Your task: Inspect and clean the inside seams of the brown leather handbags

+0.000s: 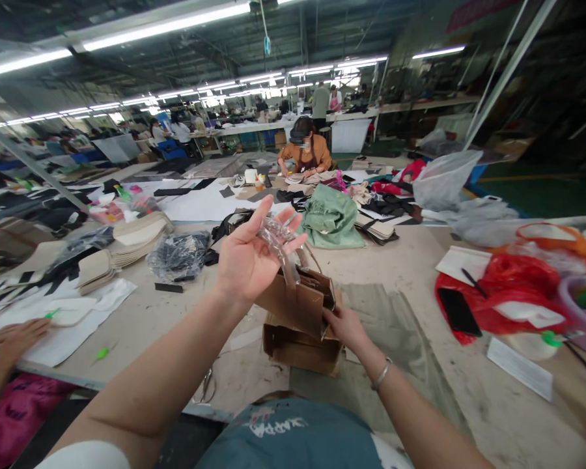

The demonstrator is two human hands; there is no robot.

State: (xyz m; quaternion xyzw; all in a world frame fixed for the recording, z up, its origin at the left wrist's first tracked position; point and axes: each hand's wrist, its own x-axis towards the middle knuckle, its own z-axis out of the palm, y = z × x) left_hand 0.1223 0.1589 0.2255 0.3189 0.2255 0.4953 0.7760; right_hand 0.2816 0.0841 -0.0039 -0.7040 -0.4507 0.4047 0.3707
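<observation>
My left hand (249, 260) is raised palm up, its fingers partly spread. A bundle of clear plastic strips (286, 257) lies across those fingers, and its lower ends hang into a small brown cardboard box (293, 303). That box is tilted, and brownish contents that I cannot make out show inside it. With my right hand (346, 326) I grip the box's right side; some of the fingers are hidden behind the cardboard. Directly below is a second open cardboard box (303, 352), resting on the table near my body.
Olive-green fabric (395, 345) lies under and right of the boxes. Further right are a phone (459, 311) and a red plastic bag (517, 286). A green cloth bundle (329, 218) sits ahead. Scissors (206, 385) lie near the front edge. A co-worker's hands (19, 342) are at left.
</observation>
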